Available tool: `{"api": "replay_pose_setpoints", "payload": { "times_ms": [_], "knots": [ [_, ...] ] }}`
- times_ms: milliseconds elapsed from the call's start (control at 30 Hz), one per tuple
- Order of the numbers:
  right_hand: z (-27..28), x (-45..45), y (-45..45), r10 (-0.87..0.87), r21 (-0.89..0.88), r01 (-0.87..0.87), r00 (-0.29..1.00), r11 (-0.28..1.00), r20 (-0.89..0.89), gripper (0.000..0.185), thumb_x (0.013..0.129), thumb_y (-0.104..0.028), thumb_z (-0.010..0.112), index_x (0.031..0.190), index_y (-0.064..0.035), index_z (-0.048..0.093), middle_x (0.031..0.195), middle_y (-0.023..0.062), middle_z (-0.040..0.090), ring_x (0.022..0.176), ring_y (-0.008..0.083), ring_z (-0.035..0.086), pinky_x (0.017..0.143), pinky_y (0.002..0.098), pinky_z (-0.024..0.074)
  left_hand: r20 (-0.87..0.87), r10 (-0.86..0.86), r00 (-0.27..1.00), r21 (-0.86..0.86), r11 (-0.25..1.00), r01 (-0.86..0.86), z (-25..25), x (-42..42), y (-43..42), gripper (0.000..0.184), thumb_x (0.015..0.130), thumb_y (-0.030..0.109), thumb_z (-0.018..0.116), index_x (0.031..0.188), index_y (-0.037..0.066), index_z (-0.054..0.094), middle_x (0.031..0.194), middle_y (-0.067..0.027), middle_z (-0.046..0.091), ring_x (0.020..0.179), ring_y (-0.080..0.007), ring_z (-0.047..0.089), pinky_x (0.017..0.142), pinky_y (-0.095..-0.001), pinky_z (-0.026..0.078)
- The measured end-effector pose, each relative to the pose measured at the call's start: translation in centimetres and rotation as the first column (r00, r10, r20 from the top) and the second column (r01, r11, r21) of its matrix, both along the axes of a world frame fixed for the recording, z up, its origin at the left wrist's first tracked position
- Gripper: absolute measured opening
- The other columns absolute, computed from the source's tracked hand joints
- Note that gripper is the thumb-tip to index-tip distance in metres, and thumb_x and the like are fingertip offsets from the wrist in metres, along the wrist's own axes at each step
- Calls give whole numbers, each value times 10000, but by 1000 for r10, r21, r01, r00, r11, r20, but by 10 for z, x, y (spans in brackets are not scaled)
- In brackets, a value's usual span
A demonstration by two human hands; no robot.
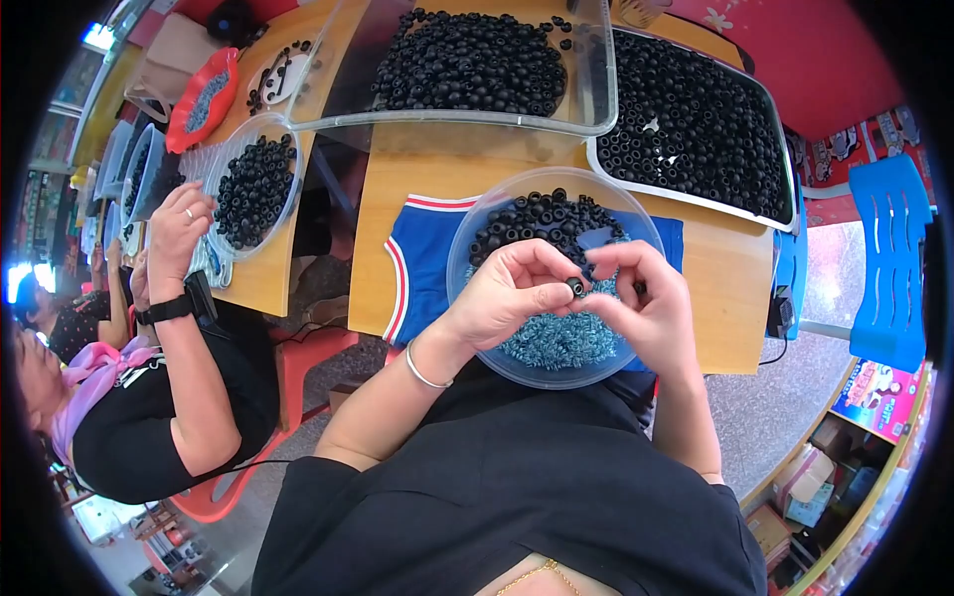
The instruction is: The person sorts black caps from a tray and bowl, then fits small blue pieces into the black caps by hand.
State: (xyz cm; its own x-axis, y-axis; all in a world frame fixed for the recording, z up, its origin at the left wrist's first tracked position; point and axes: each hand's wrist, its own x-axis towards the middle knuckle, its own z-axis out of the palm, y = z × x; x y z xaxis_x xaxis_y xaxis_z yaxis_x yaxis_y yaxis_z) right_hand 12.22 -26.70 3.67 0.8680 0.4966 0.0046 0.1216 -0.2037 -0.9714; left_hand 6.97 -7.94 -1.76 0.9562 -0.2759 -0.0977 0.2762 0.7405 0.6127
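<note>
My left hand [517, 296] pinches a small black ring-shaped bead [575, 287] between thumb and fingertips, its hole facing up. My right hand [646, 298] meets it from the other side, thumb and fingers closed close to the bead; what its fingertips hold is too small to make out. Another dark bead [639, 288] shows by the right hand's curled fingers. Both hands are above a round clear plastic bowl [542, 380]. Inside it, black beads [542, 214] fill the far side and small blue-teal pieces [556, 343] the near side.
A blue jersey-like cloth [422, 263] lies under the bowl. Beyond stand a clear bin [447, 121] and a white-rimmed tray [686, 202], both holding black beads. At left, a co-worker's hand [179, 223] is beside another bead bowl [288, 214]. A blue chair [889, 258] stands right.
</note>
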Motion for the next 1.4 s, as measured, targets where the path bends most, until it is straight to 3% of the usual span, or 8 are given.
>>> {"api": "replay_pose_setpoints", "payload": {
  "times_ms": [67, 100, 267, 467, 667, 867, 1067, 1400],
  "knots": [
    [-14, 4, 0, -54, 237, 137, 944, 962, -326, 240, 825, 2, 668, 1057, -10, 608, 940, 19, 605, 743, 65, 532, 655, 191, 429, -27, 0, 1000, -56, 998, -2, 0, -1, 2, 160, 885, 12, 641, 1039, 24, 601, 1015, -87, 653, 896, -146, 650, 797, -265, 546],
    [-18, 8, -6, -9, 287, 174, 868, 942, -497, 220, 885, 7, 569, 1103, 13, 548, 1085, 77, 587, 941, 117, 574, 839, 218, 452, -46, 10, 999, -86, 996, -14, -1, -1, 2, 160, 889, 13, 635, 1044, 27, 597, 1022, -87, 649, 907, -143, 645, 807, -265, 543],
    [-26, 9, -10, 203, 578, 223, 789, 785, -579, 184, 905, 34, 496, 1082, 13, 545, 1234, 150, 545, 1184, 258, 547, 1062, 360, 406, -45, 37, 998, -88, 995, -41, -2, 0, 7, 154, 897, 17, 619, 1047, 32, 589, 1045, -94, 635, 953, -137, 623, 863, -267, 528],
    [-21, 4, -6, 144, 432, 147, 808, 890, -571, 190, 962, -9, 463, 1128, 35, 543, 1184, 164, 585, 1117, 226, 598, 964, 315, 493, -50, 42, 998, -48, 998, -44, 0, 0, 7, 171, 900, 22, 608, 1071, 27, 611, 1071, -106, 648, 968, -142, 621, 894, -282, 520],
    [-11, 2, -6, 20, 297, 157, 857, 942, -516, 201, 977, -99, 504, 1104, 38, 577, 921, 85, 670, 810, 138, 670, 701, 222, 550, -40, 38, 999, -49, 998, -40, 2, 0, 7, 200, 910, 42, 604, 1107, 15, 626, 1113, -124, 651, 982, -151, 628, 908, -288, 520],
    [-24, 1, -14, 4, 274, 93, 942, 957, -335, 251, 992, -168, 501, 1061, 8, 666, 784, -17, 557, 584, 23, 436, 510, 163, 334, -39, 43, 998, -49, 998, -45, 2, -1, 5, 211, 915, 48, 608, 1121, 6, 630, 1127, -123, 649, 984, -146, 630, 903, -279, 520],
    [-17, 2, -12, 22, 219, 36, 967, 975, -254, 301, 986, -135, 496, 1232, 7, 596, 891, -2, 504, 656, 28, 427, 529, 172, 338, -91, 44, 995, -32, 998, -47, 3, -1, 4, 230, 925, 52, 595, 1146, -6, 622, 1135, -122, 648, 973, -138, 634, 902, -270, 520],
    [-15, -3, -12, 10, 241, 43, 977, 970, -213, 172, 868, 43, 613, 1038, 11, 622, 879, 39, 643, 739, 63, 607, 625, 185, 485, -57, 46, 997, -57, 997, -49, 3, -3, 0, 215, 937, 46, 576, 1145, 9, 618, 1148, -127, 637, 1019, -155, 621, 904, -282, 520]
  ]
}}
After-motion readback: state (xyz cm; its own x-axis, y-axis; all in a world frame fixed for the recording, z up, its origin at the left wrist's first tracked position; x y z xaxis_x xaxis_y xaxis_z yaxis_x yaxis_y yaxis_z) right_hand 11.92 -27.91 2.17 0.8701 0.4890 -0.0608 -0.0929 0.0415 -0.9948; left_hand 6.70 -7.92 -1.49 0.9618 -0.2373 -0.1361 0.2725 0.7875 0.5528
